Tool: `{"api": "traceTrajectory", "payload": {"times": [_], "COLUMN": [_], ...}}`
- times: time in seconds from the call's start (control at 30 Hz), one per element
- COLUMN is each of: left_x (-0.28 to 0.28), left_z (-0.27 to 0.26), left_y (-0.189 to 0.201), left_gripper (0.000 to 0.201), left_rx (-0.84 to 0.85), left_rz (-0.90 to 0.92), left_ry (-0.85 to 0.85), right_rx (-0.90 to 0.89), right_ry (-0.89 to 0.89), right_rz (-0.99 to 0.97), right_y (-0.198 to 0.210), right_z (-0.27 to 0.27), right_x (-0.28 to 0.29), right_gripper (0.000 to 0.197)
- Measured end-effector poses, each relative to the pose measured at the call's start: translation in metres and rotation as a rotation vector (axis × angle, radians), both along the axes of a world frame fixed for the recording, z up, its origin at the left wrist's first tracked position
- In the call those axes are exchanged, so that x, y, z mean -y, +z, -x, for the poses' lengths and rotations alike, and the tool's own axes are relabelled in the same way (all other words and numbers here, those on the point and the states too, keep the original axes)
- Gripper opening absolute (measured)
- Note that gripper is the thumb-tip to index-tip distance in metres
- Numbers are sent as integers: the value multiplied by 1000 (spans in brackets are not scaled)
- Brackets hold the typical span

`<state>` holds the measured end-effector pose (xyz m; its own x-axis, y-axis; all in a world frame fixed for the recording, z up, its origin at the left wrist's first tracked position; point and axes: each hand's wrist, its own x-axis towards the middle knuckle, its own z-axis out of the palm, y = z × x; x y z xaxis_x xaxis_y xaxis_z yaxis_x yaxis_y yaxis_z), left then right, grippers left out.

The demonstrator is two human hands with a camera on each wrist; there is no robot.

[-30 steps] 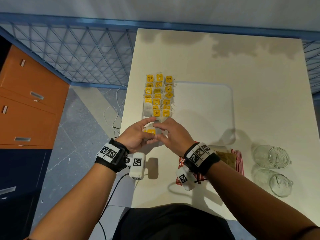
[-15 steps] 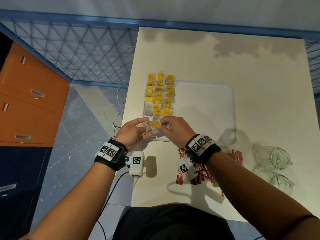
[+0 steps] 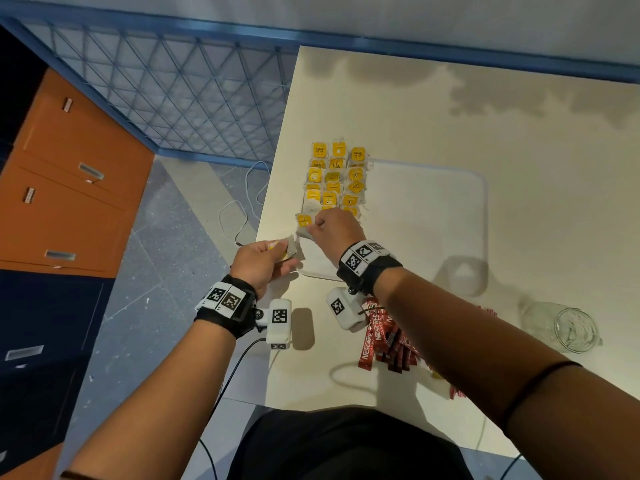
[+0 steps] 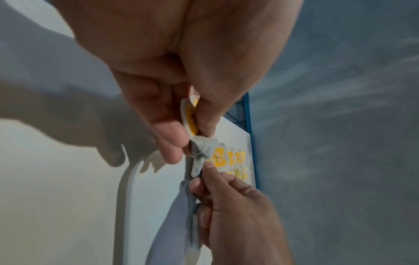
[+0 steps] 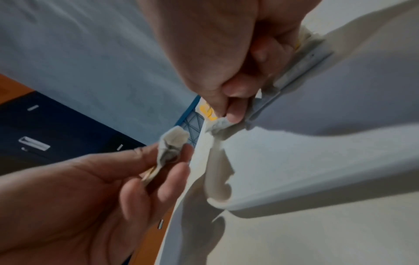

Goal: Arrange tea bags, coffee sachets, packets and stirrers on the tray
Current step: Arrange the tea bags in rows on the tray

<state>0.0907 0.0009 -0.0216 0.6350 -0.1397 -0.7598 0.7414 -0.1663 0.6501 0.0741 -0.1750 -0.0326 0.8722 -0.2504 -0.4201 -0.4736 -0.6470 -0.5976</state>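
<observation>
A white tray (image 3: pixel 450 188) lies on the cream table, its left side filled with rows of tea bags (image 3: pixel 334 174) with yellow tags. My left hand (image 3: pixel 266 259) hovers off the tray's near-left corner and pinches a small stack of tea bags (image 3: pixel 289 249), also seen as a stack (image 4: pixel 192 122) in the left wrist view. My right hand (image 3: pixel 332 228) pinches one tea bag (image 3: pixel 304 233) at the tray's near-left edge, next to the last row. The right wrist view shows that tea bag (image 5: pixel 221 123) between thumb and finger.
Red coffee sachets (image 3: pixel 384 337) lie in a heap under my right forearm near the table's front edge. Two empty glass jars (image 3: pixel 568 329) stand at the right. The table's left edge drops to the floor beside an orange cabinet (image 3: pixel 62 188).
My hands have parted: the right has drawn one tea bag off the stack toward the tray's rows, while the left has drawn back to the left with the rest.
</observation>
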Motion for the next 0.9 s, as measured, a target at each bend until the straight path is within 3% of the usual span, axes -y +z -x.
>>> {"api": "traceTrajectory", "payload": {"times": [0.33,0.5,0.7,0.8,0.9], "left_x": [-2,1,7,7,8], "left_z": [-1,-4,-6,-4,-1], "left_y": [-3,1,5,2,5], "left_gripper": [12,17,12,17,19], "left_rx": [9,-19,-11,34,123], "left_rz": [-39,16,18,-6,-2], "left_ry": [-16,4,-10,-125,-302], "right_rx": [12,82,247,260,257], "right_ry": [-9,-25,141,216,142], "right_rz": [117,60,-109,-142,-234], "right_y": [2,11,23,19,12], "right_z": [-4,4,38,58,68], "right_x": [-2,-2,-5,-4,-1], "right_gripper": [17,25,24,23,24]}}
